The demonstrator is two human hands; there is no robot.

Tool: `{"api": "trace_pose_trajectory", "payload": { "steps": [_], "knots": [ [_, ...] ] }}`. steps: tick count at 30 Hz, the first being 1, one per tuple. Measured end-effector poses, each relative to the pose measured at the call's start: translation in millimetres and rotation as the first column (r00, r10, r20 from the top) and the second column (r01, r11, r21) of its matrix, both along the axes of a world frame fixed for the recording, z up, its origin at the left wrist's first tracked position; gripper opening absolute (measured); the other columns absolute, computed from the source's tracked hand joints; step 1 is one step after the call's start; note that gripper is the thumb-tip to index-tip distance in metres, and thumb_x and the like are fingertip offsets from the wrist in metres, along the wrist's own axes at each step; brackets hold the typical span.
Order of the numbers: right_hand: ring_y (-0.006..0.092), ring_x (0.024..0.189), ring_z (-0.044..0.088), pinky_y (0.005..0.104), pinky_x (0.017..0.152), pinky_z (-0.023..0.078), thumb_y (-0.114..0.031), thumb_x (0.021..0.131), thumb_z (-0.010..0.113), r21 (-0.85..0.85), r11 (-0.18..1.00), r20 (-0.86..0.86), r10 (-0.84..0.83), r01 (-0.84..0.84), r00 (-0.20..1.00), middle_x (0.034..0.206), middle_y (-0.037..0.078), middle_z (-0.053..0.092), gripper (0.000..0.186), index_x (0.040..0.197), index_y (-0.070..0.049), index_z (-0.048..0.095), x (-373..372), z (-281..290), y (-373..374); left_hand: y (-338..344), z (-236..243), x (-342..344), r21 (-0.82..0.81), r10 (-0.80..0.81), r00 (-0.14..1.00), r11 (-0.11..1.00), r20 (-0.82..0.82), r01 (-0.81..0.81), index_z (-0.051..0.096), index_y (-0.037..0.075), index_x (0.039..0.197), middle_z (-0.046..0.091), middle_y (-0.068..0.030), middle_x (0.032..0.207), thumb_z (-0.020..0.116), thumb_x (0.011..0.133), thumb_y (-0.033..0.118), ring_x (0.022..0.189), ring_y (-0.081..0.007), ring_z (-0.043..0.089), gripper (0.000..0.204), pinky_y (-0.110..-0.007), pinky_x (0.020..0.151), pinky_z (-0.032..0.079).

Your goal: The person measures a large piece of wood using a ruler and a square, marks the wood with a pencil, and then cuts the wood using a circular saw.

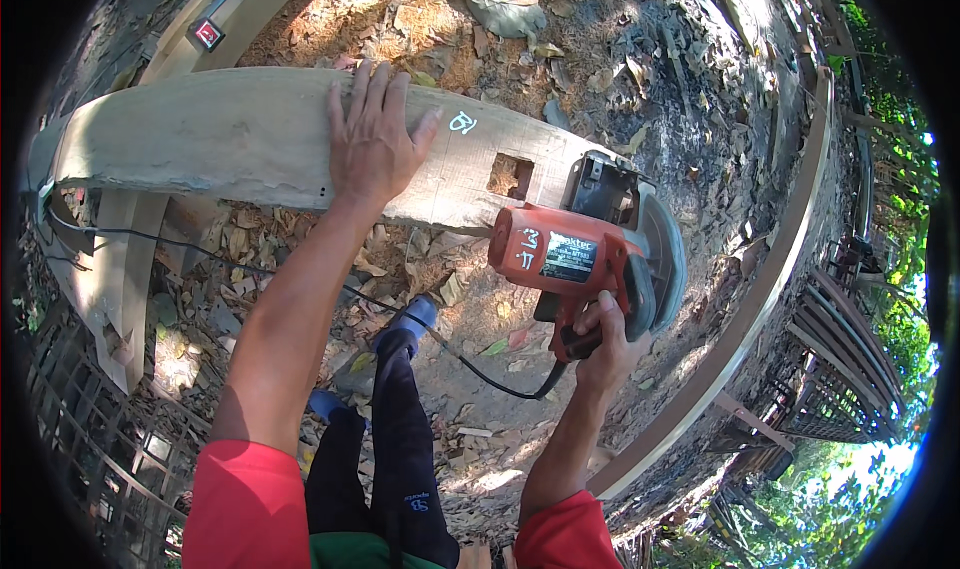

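Observation:
My left hand (375, 139) lies palm down on a wide wooden plank (210, 129), fingers stretched toward its far edge. The plank has a square cut hole (511, 176) and chalk marks. My right hand (605, 339) grips the rear handle of a red circular saw (545, 254), which sits at the plank's right end with its base plate on the wood around that end; the blade is hidden by the guard. A black power cord (480, 374) hangs from the saw and runs off to the left, below the plank.
A wooden beam (170, 54) with a tape measure (205, 35) lies behind the plank's left part. A long timber (745, 319) crosses the right side, near stacked boards (840, 349). Bamboo latticework (100, 419) stands at lower left. Dry leaves and sawdust cover the ground; my feet show below.

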State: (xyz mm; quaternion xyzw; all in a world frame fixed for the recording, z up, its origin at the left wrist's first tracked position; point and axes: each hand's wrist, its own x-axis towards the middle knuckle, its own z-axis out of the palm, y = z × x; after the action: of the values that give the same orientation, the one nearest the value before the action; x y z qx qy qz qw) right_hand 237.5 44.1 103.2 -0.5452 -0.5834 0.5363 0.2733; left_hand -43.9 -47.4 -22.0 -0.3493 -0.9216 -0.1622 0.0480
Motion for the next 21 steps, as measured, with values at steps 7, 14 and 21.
{"api": "trace_pose_trajectory", "payload": {
  "steps": [7,14,21],
  "knots": [
    [0.0096,0.057,0.052,0.0239,0.055,0.039,-0.014,0.087,0.068,-0.015,1.000,-0.002,0.005,-0.005,1.000,0.065,0.002,0.056,0.020,0.096,0.004,0.063,-7,2,5,-1,1,0,0.012,0.002,1.000,1.000,0.015,-0.002,0.052,0.004,0.131,0.048,-0.0139,0.141,0.056,0.091,0.046,0.140,-0.0281,0.033,0.058,-0.053,0.118,0.013],
    [0.0100,0.057,0.051,0.0245,0.055,0.038,-0.012,0.088,0.066,-0.014,1.000,-0.049,0.019,-0.020,0.999,0.065,0.003,0.055,0.022,0.100,0.005,0.062,-14,-1,14,0,4,1,0.024,0.002,1.000,1.000,0.004,-0.003,0.051,0.007,0.135,0.051,-0.0147,0.139,0.059,0.091,0.044,0.138,-0.0290,0.037,0.057,-0.054,0.116,0.019],
    [0.0105,0.056,0.051,0.0243,0.054,0.038,-0.011,0.088,0.066,-0.018,1.000,-0.090,0.023,-0.025,0.996,0.064,0.004,0.056,0.020,0.099,0.006,0.062,-19,-3,22,0,0,0,0.008,0.009,0.999,1.000,0.048,-0.009,0.053,0.004,0.131,0.046,-0.0137,0.144,0.055,0.091,0.046,0.141,-0.0278,0.031,0.058,-0.052,0.119,0.011]
  ]
}}
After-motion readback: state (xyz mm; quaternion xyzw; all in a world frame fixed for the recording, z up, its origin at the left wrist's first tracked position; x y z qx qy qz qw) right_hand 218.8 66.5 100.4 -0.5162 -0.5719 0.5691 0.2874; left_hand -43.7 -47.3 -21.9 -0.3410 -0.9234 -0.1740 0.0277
